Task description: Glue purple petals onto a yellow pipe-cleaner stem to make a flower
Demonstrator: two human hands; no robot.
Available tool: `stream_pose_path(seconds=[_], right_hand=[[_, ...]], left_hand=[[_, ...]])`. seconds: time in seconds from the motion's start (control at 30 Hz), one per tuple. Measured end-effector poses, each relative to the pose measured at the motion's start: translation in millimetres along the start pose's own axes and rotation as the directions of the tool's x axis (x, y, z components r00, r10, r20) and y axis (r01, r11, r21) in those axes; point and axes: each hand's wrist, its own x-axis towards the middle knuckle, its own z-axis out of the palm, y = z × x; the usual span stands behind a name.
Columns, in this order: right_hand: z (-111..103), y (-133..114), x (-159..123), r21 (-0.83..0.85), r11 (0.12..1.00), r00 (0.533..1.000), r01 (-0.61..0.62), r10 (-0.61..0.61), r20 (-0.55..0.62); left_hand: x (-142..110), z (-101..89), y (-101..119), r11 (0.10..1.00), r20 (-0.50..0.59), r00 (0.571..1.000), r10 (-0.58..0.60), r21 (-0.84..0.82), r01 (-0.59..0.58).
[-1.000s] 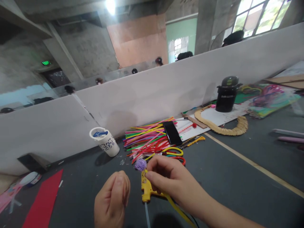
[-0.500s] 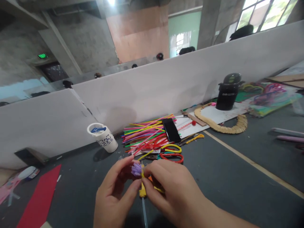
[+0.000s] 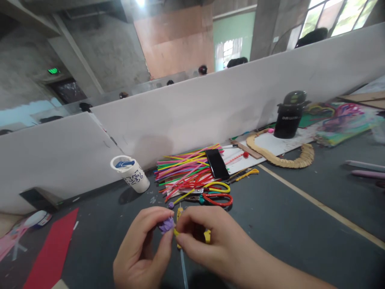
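Observation:
Between the fingertips of my left hand [image 3: 142, 245] is a small purple flower head [image 3: 167, 225], with short petal-like tufts. My right hand [image 3: 213, 237] pinches the yellow stem [image 3: 176, 232] that meets the flower's right side. Under my hands lies what looks like a yellow hot glue gun [image 3: 179, 212], partly hidden by my right fingers, with a translucent glue stick [image 3: 183, 267] pointing toward me. Just beyond the fingertips, a purple ball [image 3: 171, 205] sits on the end of another yellow stem.
Beyond my hands lie pliers [image 3: 215, 198], scissors [image 3: 221, 187], colourful pipe cleaners [image 3: 183, 164] and a black phone [image 3: 217, 163]. A white cup [image 3: 132, 174] stands left, near red paper [image 3: 52, 249]. At right are a curved straw-coloured strip [image 3: 279, 162] and a black canister [image 3: 288, 116]. A white partition [image 3: 186, 112] runs behind.
Both hands have shifted slightly left and toward me with the flower. The flower has turned, showing its petals more from the side, and the purple ball behind has come into view.

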Motion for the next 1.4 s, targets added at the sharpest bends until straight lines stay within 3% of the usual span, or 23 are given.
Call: stream_pose_path(seconds=[0.07, 0.13, 0.37, 0.43, 0.5, 0.6, 0.7, 0.77, 0.9, 1.03, 1.13, 1.2, 1.27, 1.4], right_hand=[[-0.7, -0.6, 2.9, 0.179, 0.981, 0.996, -0.076, 0.066, 0.06], [-0.1, -0.4, 4.3, 0.247, 0.963, 0.993, -0.106, 0.091, 0.073], [1.2, -4.0, 4.0, 0.246, 0.962, 0.991, -0.121, 0.101, 0.091], [1.0, -4.9, 3.8, 0.244, 0.962, 0.991, -0.121, 0.103, 0.085], [0.9, -4.5, 3.3, 0.225, 0.969, 0.994, -0.102, 0.091, 0.057], [0.9, -1.8, 2.3, 0.115, 0.992, 0.999, -0.044, 0.047, -0.019], [1.2, 1.3, 1.0, -0.072, 0.997, 0.996, 0.018, -0.024, -0.084], [2.1, 2.9, -0.3, -0.205, 0.975, 0.985, 0.089, -0.116, -0.124], [4.7, 4.6, -4.4, -0.441, 0.86, 0.927, 0.256, -0.348, -0.14], [6.8, 5.2, -8.8, -0.622, 0.711, 0.872, 0.328, -0.481, -0.091], [7.8, 5.9, -10.2, -0.723, 0.6, 0.835, 0.343, -0.548, -0.059], [8.3, 6.5, -9.9, -0.737, 0.578, 0.823, 0.35, -0.565, -0.052], [8.3, 6.4, -9.0, -0.689, 0.632, 0.835, 0.354, -0.546, -0.072], [7.4, 3.6, -6.7, -0.405, 0.869, 0.919, 0.284, -0.368, -0.143]], left_hand=[[-0.9, 2.8, 0.5, 0.999, -0.02, 0.999, 0.04, 0.008, -0.04], [-1.2, 4.1, 0.1, 0.996, -0.03, 0.996, 0.087, 0.011, -0.087], [-3.2, 4.6, -1.1, 0.991, -0.051, 0.99, 0.133, 0.009, -0.133], [-5.1, 4.3, -0.4, 0.997, -0.058, 0.995, 0.078, -0.011, -0.079], [-6.3, 3.2, 1.2, 0.997, -0.068, 0.997, -0.048, -0.068, 0.044], [-4.8, -0.3, 4.6, 0.971, -0.01, 0.978, -0.208, -0.124, 0.205], [-0.9, -4.0, 6.5, 0.963, 0.069, 0.966, -0.249, -0.089, 0.254], [0.8, -4.9, 6.6, 0.959, 0.063, 0.96, -0.271, -0.071, 0.275], [1.3, -4.0, 6.3, 0.965, 0.027, 0.968, -0.249, -0.079, 0.25], [1.2, -2.6, 7.8, 0.976, 0.055, 0.978, -0.202, -0.07, 0.206], [0.1, 0.0, 9.6, 0.96, 0.018, 0.963, -0.271, -0.068, 0.271], [-1.4, 2.2, 11.0, 0.942, -0.015, 0.945, -0.326, -0.083, 0.324], [-3.1, 3.9, 12.5, 0.926, -0.041, 0.929, -0.369, -0.101, 0.363], [-3.9, 3.8, 15.2, 0.898, -0.065, 0.902, -0.426, -0.153, 0.413]])
